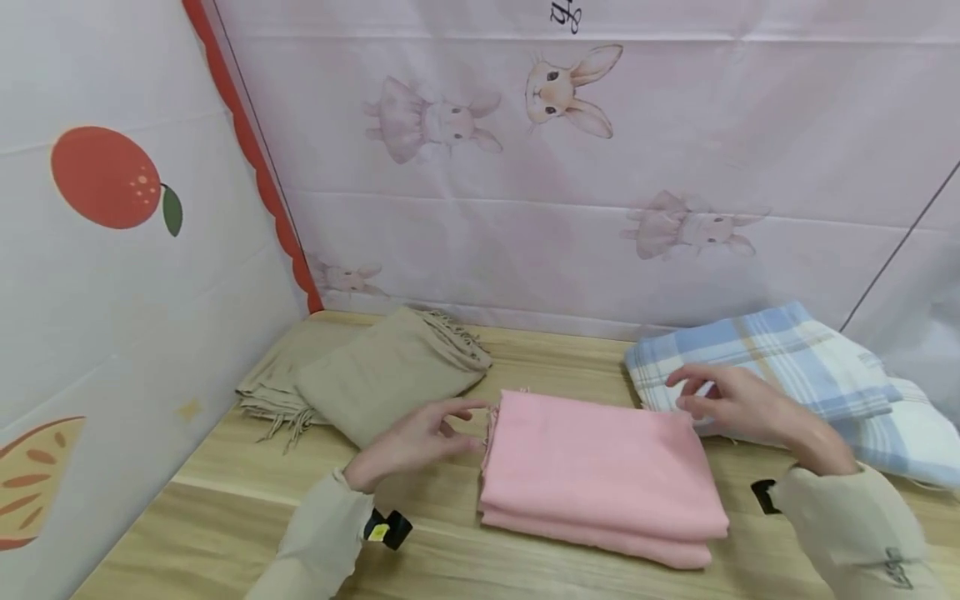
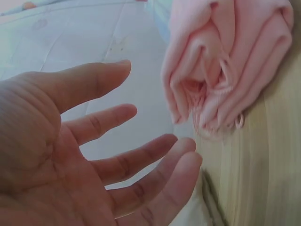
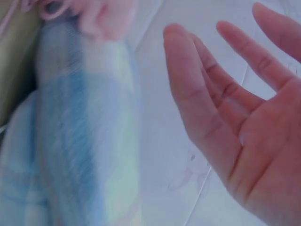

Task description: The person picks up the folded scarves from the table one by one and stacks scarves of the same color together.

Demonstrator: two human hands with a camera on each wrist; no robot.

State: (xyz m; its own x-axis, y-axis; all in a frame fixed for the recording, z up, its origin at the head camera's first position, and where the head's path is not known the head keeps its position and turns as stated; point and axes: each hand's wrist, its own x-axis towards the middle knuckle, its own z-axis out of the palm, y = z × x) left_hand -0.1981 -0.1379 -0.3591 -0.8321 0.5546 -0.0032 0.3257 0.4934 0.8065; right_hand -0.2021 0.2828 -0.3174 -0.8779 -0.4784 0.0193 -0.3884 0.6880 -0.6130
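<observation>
A folded pink scarf (image 1: 592,467) lies on the wooden table, its fringe (image 2: 207,117) showing at the left edge. My left hand (image 1: 420,440) hovers just left of that edge, its fingers spread and slightly bent, holding nothing. In the left wrist view a gap separates the left hand (image 2: 103,155) from the pink folds. Past the scarf's far right corner, my right hand (image 1: 742,404) is above a blue-and-white plaid scarf (image 1: 780,350), fingers loosely bent around nothing. The right wrist view shows the right hand (image 3: 249,113) apart from the plaid cloth (image 3: 80,132).
Two folded beige scarves (image 1: 390,375) with fringes overlap at the back left of the table (image 1: 420,542). A second plaid scarf (image 1: 911,437) lies partly under the first at the right. Printed wall sheets with rabbits (image 1: 570,92) and fruit (image 1: 105,177) stand behind and at the left.
</observation>
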